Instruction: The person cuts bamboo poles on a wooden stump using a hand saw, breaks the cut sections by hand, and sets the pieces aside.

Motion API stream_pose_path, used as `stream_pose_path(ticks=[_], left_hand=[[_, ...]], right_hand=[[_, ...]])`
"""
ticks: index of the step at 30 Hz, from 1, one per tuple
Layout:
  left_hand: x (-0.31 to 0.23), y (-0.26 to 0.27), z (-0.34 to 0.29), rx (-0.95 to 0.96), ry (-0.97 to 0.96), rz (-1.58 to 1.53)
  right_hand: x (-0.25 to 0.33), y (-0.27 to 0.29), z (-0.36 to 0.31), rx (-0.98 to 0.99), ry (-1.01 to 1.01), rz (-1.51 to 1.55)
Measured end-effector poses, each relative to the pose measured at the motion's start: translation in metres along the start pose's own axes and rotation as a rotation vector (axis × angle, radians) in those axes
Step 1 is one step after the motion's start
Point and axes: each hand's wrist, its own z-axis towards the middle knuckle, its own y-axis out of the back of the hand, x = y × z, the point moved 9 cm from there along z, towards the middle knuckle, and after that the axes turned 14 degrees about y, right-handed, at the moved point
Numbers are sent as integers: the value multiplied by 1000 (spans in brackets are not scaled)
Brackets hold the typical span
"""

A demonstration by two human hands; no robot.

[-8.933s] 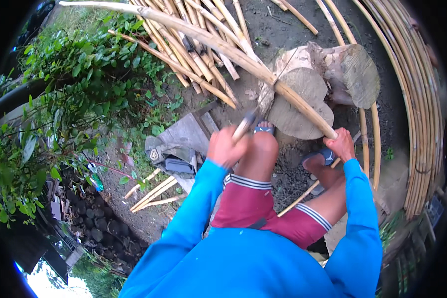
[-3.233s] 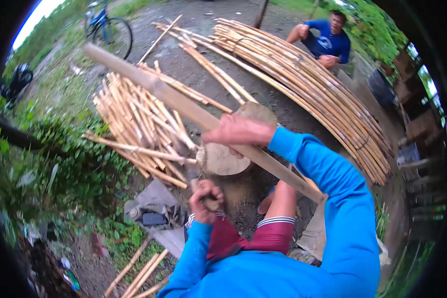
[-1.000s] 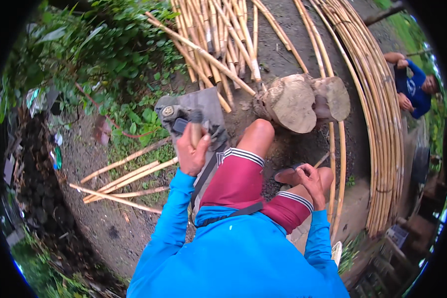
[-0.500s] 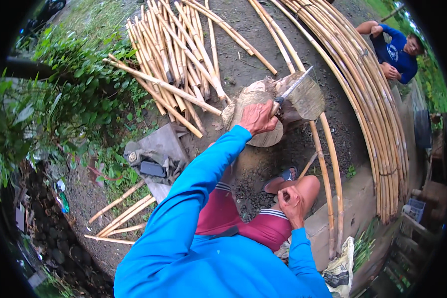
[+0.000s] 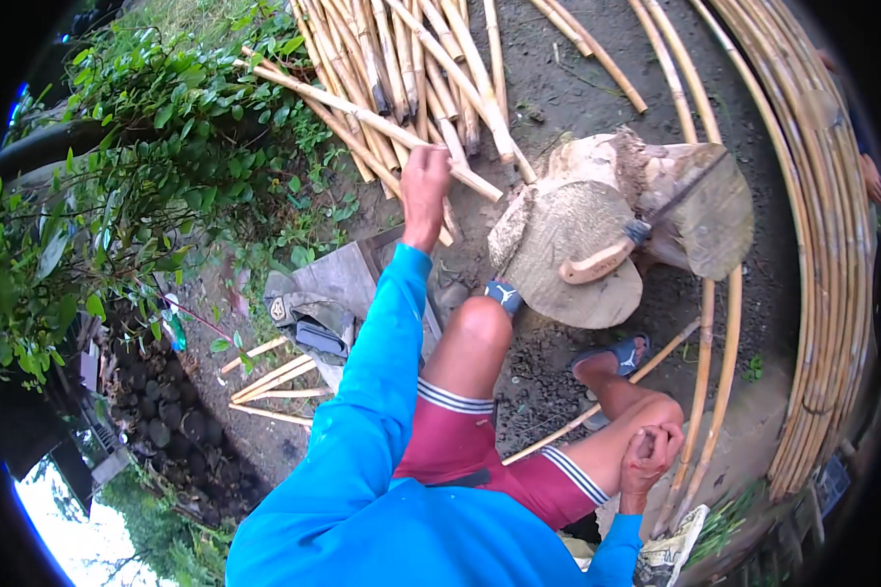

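My left hand [image 5: 427, 186] reaches forward to the cut bamboo pile. Its fingers curl over a pale bamboo pole [image 5: 357, 112] near the pole's near end, hiding part of it. A long narrow-bladed knife with a curved wooden handle [image 5: 597, 262] lies untouched across the log block. Its handle is on the round cut face [image 5: 568, 220], and its dark blade reaches over to the second cut face [image 5: 719, 210]. My right hand [image 5: 651, 455] rests on my right knee, fingers loosely bent and apart, with nothing visible in it.
Long bamboo poles [image 5: 803, 245] lie bundled at the right. Two more poles [image 5: 719, 391] run beside my right leg. At the left are leafy bushes [image 5: 196, 147] and a board [image 5: 338, 274] bearing a cloth bundle and a dark phone-like object [image 5: 318, 338]. A person's arm [image 5: 871, 179] shows at far right.
My left hand has let go of the knife, leaving it on the log block, and moved left to the bamboo pole. My right hand stays at the knee. The view has shifted.
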Motion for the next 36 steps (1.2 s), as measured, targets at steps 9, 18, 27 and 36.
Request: stream_pose_path(ticks=[9, 18, 27, 36], left_hand=[[263, -47, 82, 171, 1020, -220], [253, -69, 131, 97, 869, -432], [138, 12, 46, -161, 755, -756], [-16, 79, -141, -143, 870, -700]], right_hand=[[-9, -31, 35, 188, 159, -58], [-29, -26, 93, 273, 259, 134], [-17, -29, 77, 355, 158, 322], [9, -16, 37, 496, 182, 190]])
